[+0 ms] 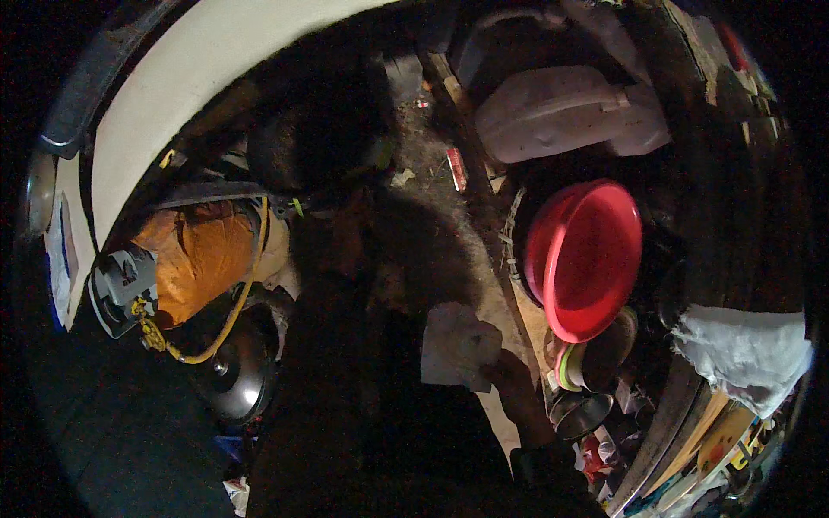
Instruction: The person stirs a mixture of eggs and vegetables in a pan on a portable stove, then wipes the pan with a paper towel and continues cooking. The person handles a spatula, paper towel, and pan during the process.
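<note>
My right hand (516, 385) is low in the middle of the view, in deep shadow. Its fingers grip the edge of a pale, squarish piece of cloth or paper (450, 346); the dim light hides which it is. Beneath the hand is a pale strip of floor or board (497, 414). A round red plastic basin (596, 259) tilts on its side to the upper right of this hand, apart from it. My left hand is out of view or lost in the dark. Before me lies a dirt floor (421, 146) with scattered litter.
A greyish plastic jerrycan (550, 120) lies beyond the basin. At left are an orange sack (204, 259), a yellow hose (241, 311) and a dark lid with a knob (243, 388). A metal bowl (583, 417) and a whitish cloth (738, 353) are at right.
</note>
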Action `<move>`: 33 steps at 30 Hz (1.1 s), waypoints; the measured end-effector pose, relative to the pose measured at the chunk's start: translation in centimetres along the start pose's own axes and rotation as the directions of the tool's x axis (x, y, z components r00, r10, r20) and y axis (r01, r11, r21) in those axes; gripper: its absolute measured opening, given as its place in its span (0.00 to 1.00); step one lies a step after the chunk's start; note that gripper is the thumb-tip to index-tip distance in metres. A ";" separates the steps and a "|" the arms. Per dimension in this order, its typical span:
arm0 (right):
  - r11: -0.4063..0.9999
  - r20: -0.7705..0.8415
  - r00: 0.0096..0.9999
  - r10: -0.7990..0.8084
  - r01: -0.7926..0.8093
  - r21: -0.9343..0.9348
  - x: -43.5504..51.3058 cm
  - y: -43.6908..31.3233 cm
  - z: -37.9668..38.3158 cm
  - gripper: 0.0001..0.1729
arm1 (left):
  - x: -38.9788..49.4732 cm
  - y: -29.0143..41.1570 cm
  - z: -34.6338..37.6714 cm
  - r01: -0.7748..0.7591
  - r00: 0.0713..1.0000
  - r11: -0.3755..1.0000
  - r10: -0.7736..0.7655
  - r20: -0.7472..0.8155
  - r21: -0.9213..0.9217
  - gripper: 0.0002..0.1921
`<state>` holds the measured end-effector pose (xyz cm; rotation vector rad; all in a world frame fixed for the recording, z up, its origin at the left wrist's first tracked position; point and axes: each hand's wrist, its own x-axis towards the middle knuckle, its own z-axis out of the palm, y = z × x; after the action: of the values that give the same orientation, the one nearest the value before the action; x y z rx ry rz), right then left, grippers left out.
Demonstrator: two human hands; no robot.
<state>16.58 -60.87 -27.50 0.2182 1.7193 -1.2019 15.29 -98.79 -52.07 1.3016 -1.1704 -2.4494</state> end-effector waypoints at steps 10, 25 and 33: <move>0.993 0.051 0.992 -0.118 0.118 0.001 -1.2 -3.5 0.5 0.15 | -14.0 8.7 2.0 0.046 0.997 0.948 -0.024 -0.073 0.316 0.18; 0.916 0.055 0.919 -0.390 0.381 0.126 -6.7 -12.4 2.8 0.06 | -37.1 5.8 -1.2 0.254 0.962 0.935 -0.218 -0.162 0.247 0.17; 0.859 -0.083 0.887 -0.454 0.460 0.226 -7.6 -12.7 4.8 0.07 | -51.0 7.9 2.3 0.340 0.939 0.925 -0.324 -0.112 0.172 0.09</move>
<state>15.46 -68.14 -13.81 -0.0395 1.6979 -1.7688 43.33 -80.39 -12.79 1.7712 -1.2801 -2.5239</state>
